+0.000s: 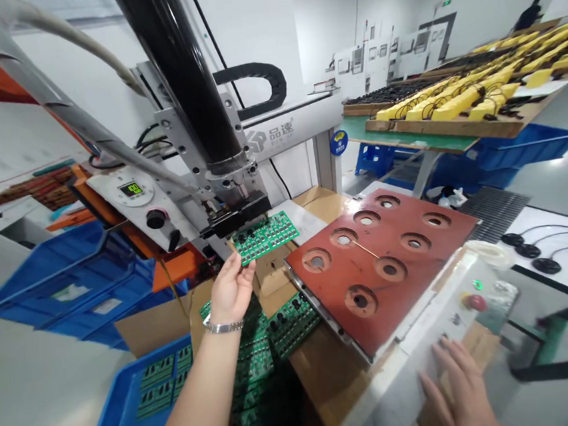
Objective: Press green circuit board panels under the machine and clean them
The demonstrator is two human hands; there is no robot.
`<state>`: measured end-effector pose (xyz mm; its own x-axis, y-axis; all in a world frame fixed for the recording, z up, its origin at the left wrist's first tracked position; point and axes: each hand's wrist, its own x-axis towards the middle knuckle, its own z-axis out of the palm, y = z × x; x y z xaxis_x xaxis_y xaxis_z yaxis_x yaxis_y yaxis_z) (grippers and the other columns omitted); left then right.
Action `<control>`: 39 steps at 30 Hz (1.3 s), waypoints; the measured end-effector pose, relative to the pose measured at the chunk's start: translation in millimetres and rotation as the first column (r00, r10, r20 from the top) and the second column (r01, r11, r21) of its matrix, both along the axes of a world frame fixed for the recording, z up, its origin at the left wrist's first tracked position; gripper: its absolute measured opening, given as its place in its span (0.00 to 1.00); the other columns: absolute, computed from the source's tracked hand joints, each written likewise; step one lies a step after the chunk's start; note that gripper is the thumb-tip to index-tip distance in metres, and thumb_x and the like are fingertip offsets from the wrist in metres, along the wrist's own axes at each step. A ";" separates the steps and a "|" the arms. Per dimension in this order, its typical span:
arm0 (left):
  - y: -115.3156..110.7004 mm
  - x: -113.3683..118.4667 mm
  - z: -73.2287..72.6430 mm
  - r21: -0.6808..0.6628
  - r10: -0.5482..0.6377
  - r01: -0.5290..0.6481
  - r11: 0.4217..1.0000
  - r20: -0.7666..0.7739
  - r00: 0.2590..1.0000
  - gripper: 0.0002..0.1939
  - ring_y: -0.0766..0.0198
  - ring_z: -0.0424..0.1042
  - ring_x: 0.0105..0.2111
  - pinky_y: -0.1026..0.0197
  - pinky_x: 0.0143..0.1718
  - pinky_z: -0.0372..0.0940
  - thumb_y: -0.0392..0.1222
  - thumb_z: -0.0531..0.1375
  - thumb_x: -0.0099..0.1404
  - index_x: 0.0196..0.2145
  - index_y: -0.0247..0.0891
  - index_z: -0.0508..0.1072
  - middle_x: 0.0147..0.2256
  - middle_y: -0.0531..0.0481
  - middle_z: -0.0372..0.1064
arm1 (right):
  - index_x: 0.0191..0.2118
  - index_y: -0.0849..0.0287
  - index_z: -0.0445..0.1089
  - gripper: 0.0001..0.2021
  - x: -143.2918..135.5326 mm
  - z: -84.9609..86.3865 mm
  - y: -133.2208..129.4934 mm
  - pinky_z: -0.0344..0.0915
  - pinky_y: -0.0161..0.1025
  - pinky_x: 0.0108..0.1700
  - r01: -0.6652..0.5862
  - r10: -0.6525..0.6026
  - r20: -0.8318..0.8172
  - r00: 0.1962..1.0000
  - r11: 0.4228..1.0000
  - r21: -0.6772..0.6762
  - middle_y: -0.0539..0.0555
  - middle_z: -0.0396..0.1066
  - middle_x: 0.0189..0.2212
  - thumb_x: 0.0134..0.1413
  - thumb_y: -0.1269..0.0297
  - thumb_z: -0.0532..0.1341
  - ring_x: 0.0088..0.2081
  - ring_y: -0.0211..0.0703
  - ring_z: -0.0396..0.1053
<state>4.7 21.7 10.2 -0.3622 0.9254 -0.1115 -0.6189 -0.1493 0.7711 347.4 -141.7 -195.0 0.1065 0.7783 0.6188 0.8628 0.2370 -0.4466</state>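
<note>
Between the thumb and fingers of my left hand is the near-left corner of a green circuit board, panelled with rows of small parts. The board is raised just under the black dispensing head of the bench machine; whether they touch I cannot tell. My right hand lies with its fingers stretched out at the machine's white front panel, below a red push button. A reddish-brown plate with several round recesses sits beyond that panel, a thin stick lying across it.
Stacked green boards fill a carton below my left forearm. A blue bin holding more boards stands at lower left, with stacked blue crates behind. Black discs with cables lie on a white table at right. Yellow pieces cover a far bench.
</note>
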 end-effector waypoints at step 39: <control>11.0 4.1 3.9 0.042 0.039 -0.042 0.998 0.055 0.998 0.02 0.67 0.70 0.28 0.61 0.28 0.69 0.31 0.58 0.61 0.33 0.32 0.71 0.31 0.52 0.70 | 0.57 0.61 0.54 0.28 -1.8 4.0 0.0 0.57 0.62 0.55 0.008 -0.008 -0.021 1.000 1.000 0.005 0.65 0.57 0.54 0.55 0.49 0.52 0.58 0.62 0.53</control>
